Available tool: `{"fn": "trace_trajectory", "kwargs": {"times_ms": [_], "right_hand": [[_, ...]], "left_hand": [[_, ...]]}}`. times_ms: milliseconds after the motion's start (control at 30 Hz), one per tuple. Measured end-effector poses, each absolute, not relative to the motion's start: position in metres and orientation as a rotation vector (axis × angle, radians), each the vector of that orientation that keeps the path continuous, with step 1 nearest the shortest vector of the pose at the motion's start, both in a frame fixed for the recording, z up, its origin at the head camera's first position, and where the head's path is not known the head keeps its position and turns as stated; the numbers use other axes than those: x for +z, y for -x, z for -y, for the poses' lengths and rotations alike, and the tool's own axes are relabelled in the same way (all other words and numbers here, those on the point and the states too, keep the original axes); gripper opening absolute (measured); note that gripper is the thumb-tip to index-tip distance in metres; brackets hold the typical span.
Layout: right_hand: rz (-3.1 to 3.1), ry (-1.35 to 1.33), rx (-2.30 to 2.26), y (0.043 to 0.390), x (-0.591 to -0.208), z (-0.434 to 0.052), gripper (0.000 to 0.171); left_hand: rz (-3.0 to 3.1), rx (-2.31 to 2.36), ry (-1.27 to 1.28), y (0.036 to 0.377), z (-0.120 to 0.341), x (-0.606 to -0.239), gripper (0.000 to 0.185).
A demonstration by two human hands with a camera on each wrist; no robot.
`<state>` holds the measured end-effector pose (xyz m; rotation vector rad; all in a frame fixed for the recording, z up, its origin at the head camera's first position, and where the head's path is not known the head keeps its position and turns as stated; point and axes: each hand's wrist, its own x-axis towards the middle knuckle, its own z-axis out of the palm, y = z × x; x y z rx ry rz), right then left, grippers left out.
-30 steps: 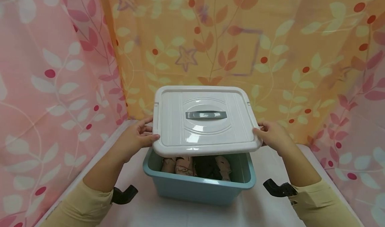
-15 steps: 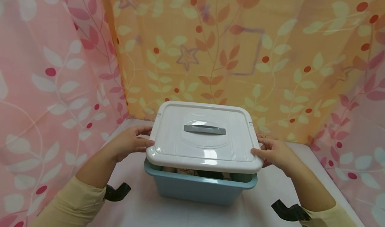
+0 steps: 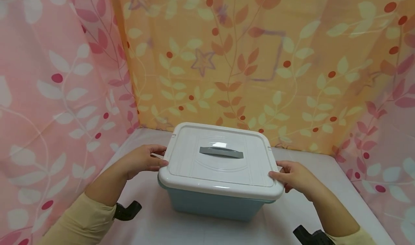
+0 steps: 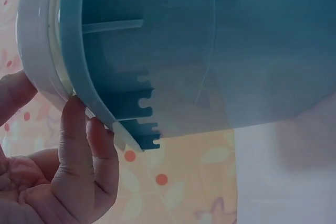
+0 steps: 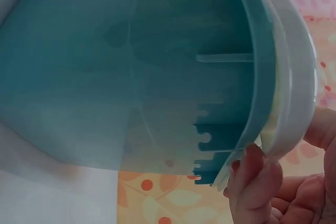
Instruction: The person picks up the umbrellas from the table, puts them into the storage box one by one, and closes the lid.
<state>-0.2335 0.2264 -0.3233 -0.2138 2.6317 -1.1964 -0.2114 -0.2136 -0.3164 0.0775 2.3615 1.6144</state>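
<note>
Gripping the lid (image 3: 220, 165) by its side rims, left hand (image 3: 142, 160) and right hand (image 3: 291, 176) curl fingers under; it looks stiff, light, slippery plastic atop the box (image 3: 214, 203).

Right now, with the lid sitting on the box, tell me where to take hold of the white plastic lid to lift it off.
Take the white plastic lid by its grey bar handle, coming straight down from above. The handle spans a recessed dome at the lid's centre, so fingers can hook under it, and a central grip should lift it level.

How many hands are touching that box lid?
2: the left hand grips the white lid at its left edge, the right hand at its right edge.
</note>
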Motion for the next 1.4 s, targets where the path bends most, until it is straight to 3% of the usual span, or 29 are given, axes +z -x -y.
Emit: {"fn": "trace_trajectory", "kwargs": {"times_ms": [467,1100,1400], "right_hand": [[-2.617,0.27,-1.185,0.237,-0.33,-0.219,0.062],[-2.505,0.196,-1.368,0.229,-0.346,-0.213,0.063],[-2.572,0.254,-1.286,0.234,-0.341,-0.214,0.059]], "left_hand": [[-2.346,1.569,-0.089,0.216,0.225,-0.326,0.066],[-2.351,1.585,-0.023,0.216,0.233,-0.343,0.069],[-2.424,1.476,-0.104,0.214,0.233,-0.337,0.081]]}}
